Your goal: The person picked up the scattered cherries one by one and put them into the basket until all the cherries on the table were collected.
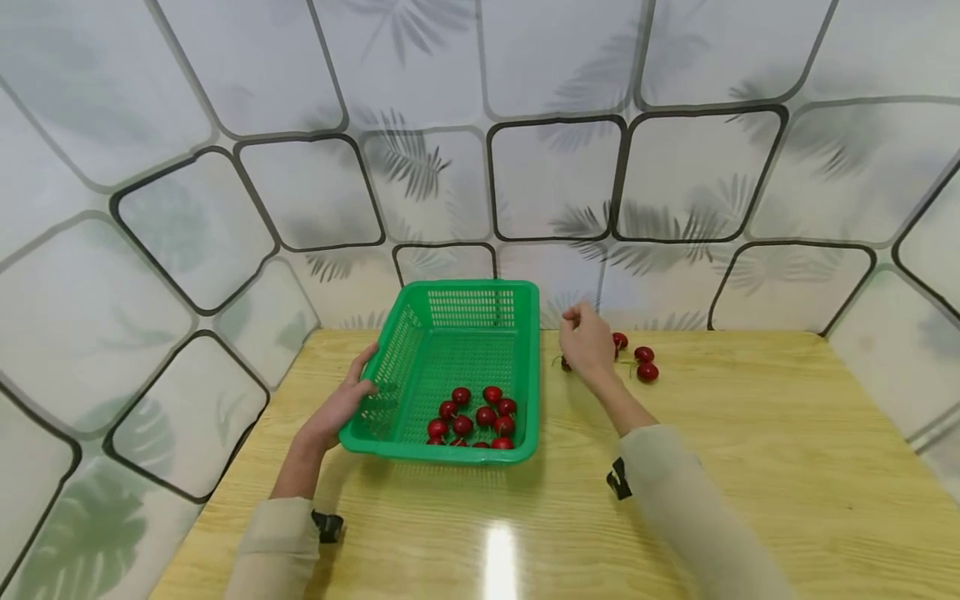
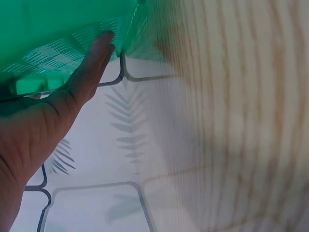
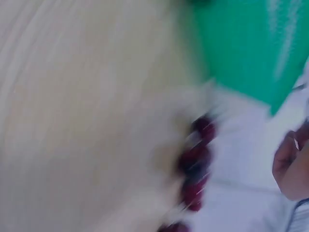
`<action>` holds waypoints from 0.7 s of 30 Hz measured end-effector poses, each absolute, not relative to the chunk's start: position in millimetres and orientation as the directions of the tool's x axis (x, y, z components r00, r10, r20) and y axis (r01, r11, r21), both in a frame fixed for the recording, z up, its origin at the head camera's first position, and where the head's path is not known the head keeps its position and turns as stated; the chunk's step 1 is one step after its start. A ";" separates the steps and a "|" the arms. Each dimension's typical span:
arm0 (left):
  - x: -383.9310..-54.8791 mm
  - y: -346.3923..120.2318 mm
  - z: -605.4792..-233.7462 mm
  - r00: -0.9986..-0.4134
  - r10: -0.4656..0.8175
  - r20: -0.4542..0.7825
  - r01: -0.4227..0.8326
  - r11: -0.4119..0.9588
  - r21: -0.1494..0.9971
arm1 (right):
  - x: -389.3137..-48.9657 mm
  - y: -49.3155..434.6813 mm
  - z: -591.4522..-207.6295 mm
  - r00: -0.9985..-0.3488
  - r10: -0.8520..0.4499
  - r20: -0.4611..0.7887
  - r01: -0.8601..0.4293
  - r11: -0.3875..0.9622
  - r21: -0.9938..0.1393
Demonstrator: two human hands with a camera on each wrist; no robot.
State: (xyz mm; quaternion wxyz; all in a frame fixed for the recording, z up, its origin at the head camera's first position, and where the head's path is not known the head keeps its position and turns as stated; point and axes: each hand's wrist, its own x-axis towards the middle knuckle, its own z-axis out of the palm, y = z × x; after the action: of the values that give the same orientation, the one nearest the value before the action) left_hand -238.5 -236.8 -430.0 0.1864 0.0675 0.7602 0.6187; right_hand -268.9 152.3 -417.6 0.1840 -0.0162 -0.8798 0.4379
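A green plastic basket [image 1: 531, 367] stands on the wooden table, with several dark red cherries [image 1: 485, 416] gathered in its near right part. My left hand [image 1: 341, 408] grips the basket's left side, the thumb by the rim; the left wrist view shows this hand [image 2: 53, 106] against the slatted green wall. To the right of the basket my right hand [image 1: 588, 343] is above the table with curled fingers, near several loose cherries [image 1: 647, 372]. The blurred right wrist view has this hand [image 3: 292, 166] at its right edge; whether something is between the fingertips is unclear.
The pale wooden table [image 1: 750, 467] extends to the right and toward me. Behind it rises a wall covering [image 1: 555, 179] with dark outlines and leaf prints. Black wrist straps [image 1: 327, 527] show at both sleeves.
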 end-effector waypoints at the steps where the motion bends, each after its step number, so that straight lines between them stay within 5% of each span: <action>1: -238.0 -237.1 -429.5 -0.921 0.333 -0.200 -0.128 0.225 0.966 | -271.8 159.1 -423.5 -0.951 0.154 0.268 -0.096 0.677 -0.730; 7: -234.8 -239.0 -430.2 -0.925 0.313 -0.215 -0.146 0.229 0.963 | -284.2 165.1 -445.6 -0.968 -0.216 0.128 -0.248 0.906 -0.342; 12: -238.2 -233.1 -429.6 -0.923 0.332 -0.194 -0.131 0.203 0.970 | -290.7 159.9 -447.2 -0.946 -0.312 0.086 -0.319 0.945 -0.073; 21: -238.6 -238.1 -427.3 -0.920 0.329 -0.213 -0.141 0.228 0.963 | -289.2 156.6 -459.3 -0.935 -0.355 0.009 -0.355 0.933 -0.058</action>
State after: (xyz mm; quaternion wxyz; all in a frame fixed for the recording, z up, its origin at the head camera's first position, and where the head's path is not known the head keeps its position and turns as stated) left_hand -238.6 -238.1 -427.3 0.1905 0.0618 0.7602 0.6180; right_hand -289.2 156.6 -459.3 -0.0009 0.1805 -0.9831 0.0295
